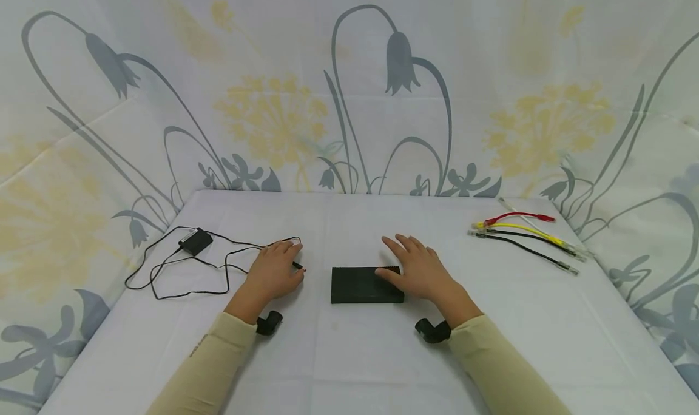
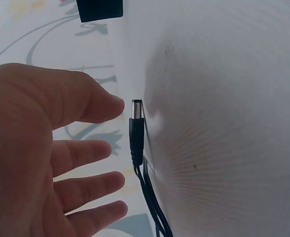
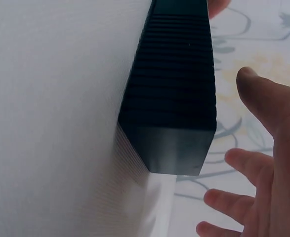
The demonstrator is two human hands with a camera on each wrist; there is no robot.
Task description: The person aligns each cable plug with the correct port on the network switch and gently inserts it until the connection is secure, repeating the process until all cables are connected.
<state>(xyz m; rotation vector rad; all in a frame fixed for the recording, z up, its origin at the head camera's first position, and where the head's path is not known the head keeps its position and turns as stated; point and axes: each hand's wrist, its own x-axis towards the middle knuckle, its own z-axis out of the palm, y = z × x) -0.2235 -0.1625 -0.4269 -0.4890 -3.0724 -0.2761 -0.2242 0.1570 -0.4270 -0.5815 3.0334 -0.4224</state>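
My left hand [image 1: 275, 271] hovers over the cord end of a black power adapter [image 1: 195, 242], its fingers spread and nothing between them. In the left wrist view the adapter's barrel plug [image 2: 137, 133], with a bare metal tip, lies just beyond the thumb. A flat black box with ribbed sides [image 1: 357, 286] lies in the middle of the table. Over its right end is my right hand [image 1: 423, 272], fingers apart; the thumb overlaps the box in the head view. The right wrist view shows a gap between that thumb and the ribbed box [image 3: 169, 79].
The adapter's thin black cord [image 1: 191, 292] loops over the left of the white table [image 1: 349, 354]. At the back right lie several short network cables: a red one [image 1: 519, 215], a yellow one [image 1: 524, 227], a white one and black ones [image 1: 519, 241]. Flower-patterned cloth hangs around the table.
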